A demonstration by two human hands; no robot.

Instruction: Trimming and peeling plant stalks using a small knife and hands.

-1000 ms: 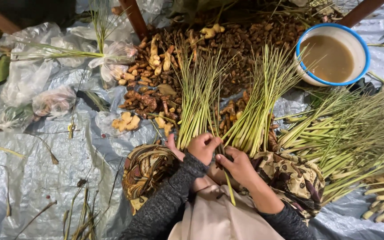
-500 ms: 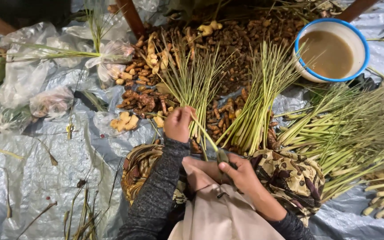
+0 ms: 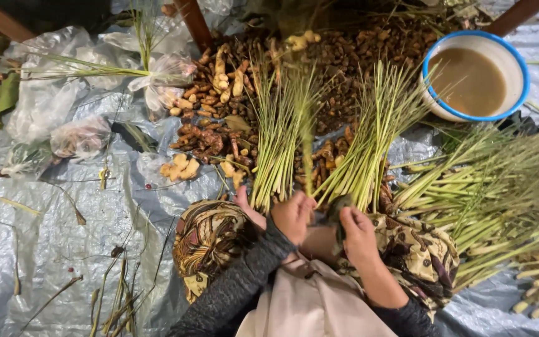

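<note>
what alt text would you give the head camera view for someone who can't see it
Seen from above, a person's left hand grips the base of a fanned bundle of green lemongrass stalks while the right hand pinches a stalk end beside a second green bundle. Brown knobbly roots, a blue-rimmed white bowl of brown liquid and a grey plastic sheet surround them.

You are working over a grey plastic sheet (image 3: 63,243) spread on the ground. On it lie a heap of brown roots (image 3: 219,118), bundles of green stalks (image 3: 500,187), crumpled clear bags (image 3: 51,106), a blue-rimmed bowl (image 3: 519,62) of brown liquid at the far right, and scattered dry stems (image 3: 113,299) near your left.
</note>
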